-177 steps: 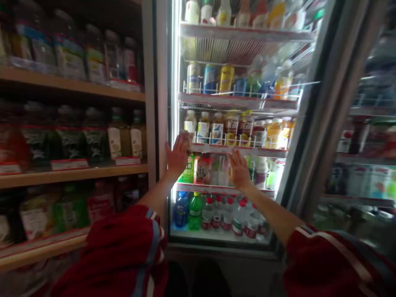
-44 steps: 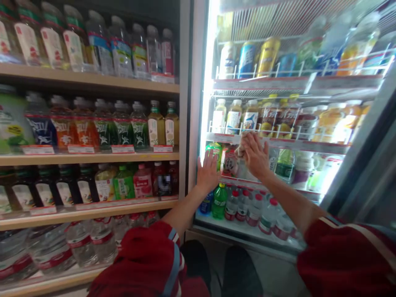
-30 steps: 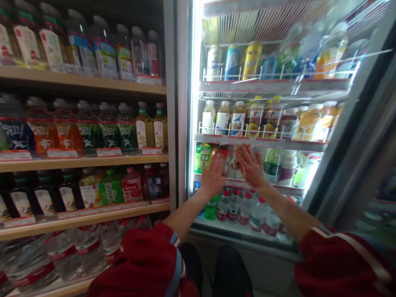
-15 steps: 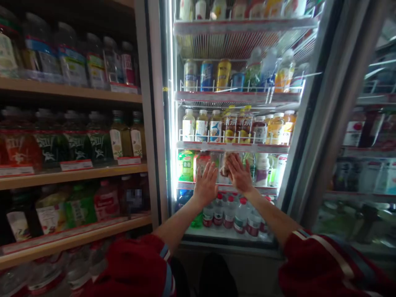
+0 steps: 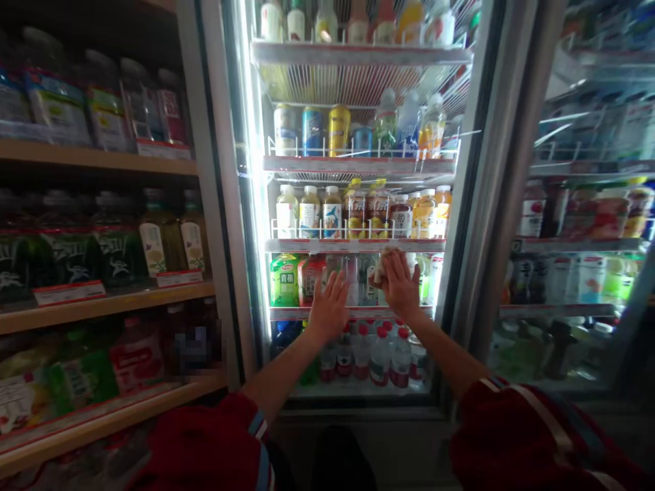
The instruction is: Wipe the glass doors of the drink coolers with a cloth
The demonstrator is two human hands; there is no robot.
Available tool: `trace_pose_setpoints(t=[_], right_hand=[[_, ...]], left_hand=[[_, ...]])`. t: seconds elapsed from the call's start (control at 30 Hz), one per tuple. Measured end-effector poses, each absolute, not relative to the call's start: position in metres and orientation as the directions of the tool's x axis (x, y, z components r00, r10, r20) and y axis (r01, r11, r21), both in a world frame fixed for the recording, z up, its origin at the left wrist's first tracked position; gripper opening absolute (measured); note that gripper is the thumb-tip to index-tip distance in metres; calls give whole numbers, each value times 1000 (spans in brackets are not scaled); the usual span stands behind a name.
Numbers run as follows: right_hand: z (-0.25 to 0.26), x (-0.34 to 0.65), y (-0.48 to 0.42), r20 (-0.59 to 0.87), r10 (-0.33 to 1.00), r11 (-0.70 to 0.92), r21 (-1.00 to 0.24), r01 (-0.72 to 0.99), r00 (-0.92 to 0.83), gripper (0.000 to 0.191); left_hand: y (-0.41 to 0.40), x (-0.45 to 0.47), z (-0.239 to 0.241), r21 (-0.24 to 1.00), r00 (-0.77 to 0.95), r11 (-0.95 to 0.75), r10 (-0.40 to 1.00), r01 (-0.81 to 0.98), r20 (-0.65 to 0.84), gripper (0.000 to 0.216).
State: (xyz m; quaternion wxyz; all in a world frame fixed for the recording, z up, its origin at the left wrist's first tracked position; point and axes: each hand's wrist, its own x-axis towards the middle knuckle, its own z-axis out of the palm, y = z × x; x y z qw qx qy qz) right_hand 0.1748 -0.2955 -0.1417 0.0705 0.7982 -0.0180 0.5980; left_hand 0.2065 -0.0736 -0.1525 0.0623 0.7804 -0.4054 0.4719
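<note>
Cloth probably light, soft, limp; best gripped by bunched middle. Held under right hand, fingers together; left hand spread, left of cloth.

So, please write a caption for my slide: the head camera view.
Right hand holds a crumpled beige cloth against a glass fridge door, left hand open alongside, brightly lit drink bottles behind.

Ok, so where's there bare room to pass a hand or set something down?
For passing: the gap between the left hand and the cloth under the right hand. For setting down: a narrow strip between the red-capped bottles and the bottom frame, apparently behind glass. Crowded: the bottle row above the hands, packed side by side.
</note>
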Motion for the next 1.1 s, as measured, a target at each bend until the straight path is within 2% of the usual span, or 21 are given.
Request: trace_pose_setpoints(t=[0.07,0.13,0.3,0.37,0.43,0.53,0.6,0.67,0.8,0.87,0.93,1.03,1.1], right_hand=[[-140,173,-305,974,-78,-986,-44,-160,212,56],[-142,171,-308,973,-118,-982,-84,-172,201,57],[-152,167,-298,921,125,-982,168,-86,370,51],[-150,166,-304,928,112,-984,153,-88,355,50],[-144,165,-321,966,-37,-991,-1,-137,257,52],[-127,166,-350,940,-339,-929,-332,-163,20,55],[-115,167,-361,893,-442,-884,-450,-130,-86,57],[-107,169,-358,912,-405,-904,-410,-124,-59,58],[-104,168,-336,976,-108,-990,-89,-106,187,56],[-102,168,-333,972,-31,-995,-9,-98,233,55],[-96,168,-338,979,-79,-990,-55,-128,190,54],[-76,172,-347,960,-277,-950,-268,-160,32,54],[-62,177,-342,951,-309,-939,-305,-158,0,55]], left_hand=[[-75,208,-150,-281,238,-666,-576,-691,782,59],[-78,208,-148,-275,251,-669,-578,-690,776,60],[-94,200,-143,-294,236,-634,-615,-716,752,60],[-99,196,-137,-301,226,-616,-630,-728,743,60],[-101,196,-130,-295,231,-612,-633,-734,739,60],[-100,200,-118,-270,252,-624,-618,-733,745,60],[-99,203,-112,-259,252,-631,-603,-732,757,61],[-101,203,-109,-261,238,-629,-595,-732,768,61],[-108,200,-104,-290,216,-626,-605,-724,766,60],[-108,201,-99,-312,198,-626,-608,-714,769,60],[-106,206,-91,-329,171,-632,-598,-701,783,61],[-96,218,-77,-327,150,-663,-556,-673,818,61],[-88,225,-68,-298,167,-695,-517,-654,840,62]])
